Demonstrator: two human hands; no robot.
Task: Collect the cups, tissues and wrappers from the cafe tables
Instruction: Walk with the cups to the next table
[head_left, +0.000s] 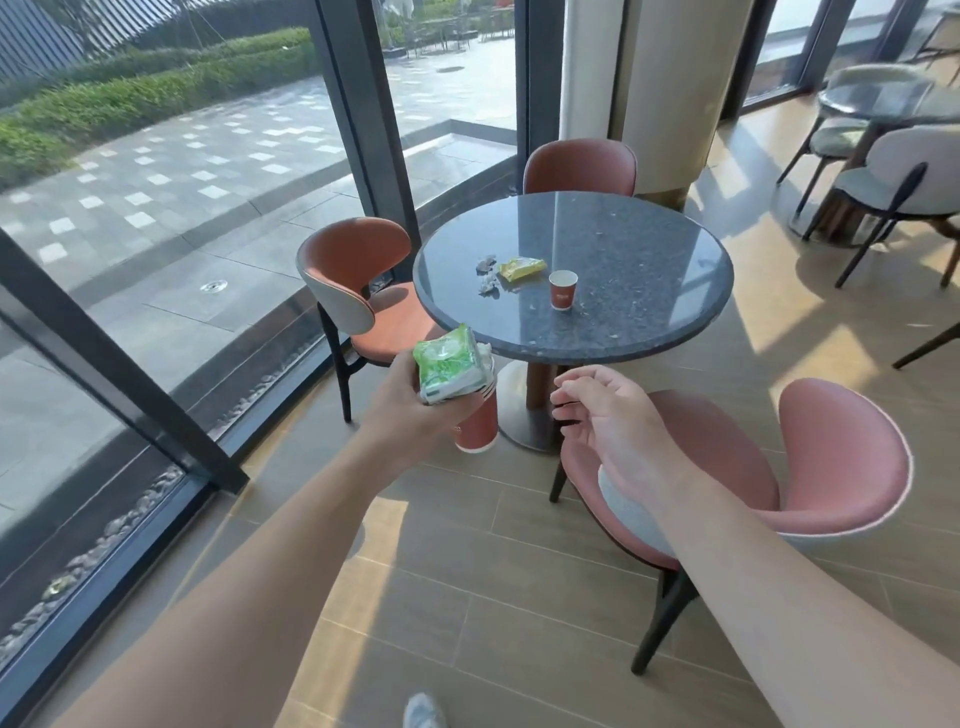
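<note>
Your left hand (415, 395) grips cups (478, 423) and wrapper (449, 371); your right hand (605, 415) hangs loosely spread. Adding the mid-surface cup (563, 290) risks overloading that grip, spilling wrappers.

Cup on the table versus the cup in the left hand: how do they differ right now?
The cup on the table stands upright and alone on the round table, open-topped; the held cup is gripped by the left hand above the floor, short of the table. The table cup's mouth looks clear; the held cup's mouth is covered by a green wrapper and tissue. The table cup looks smaller, though it is farther away. Both are red paper cups.
</note>
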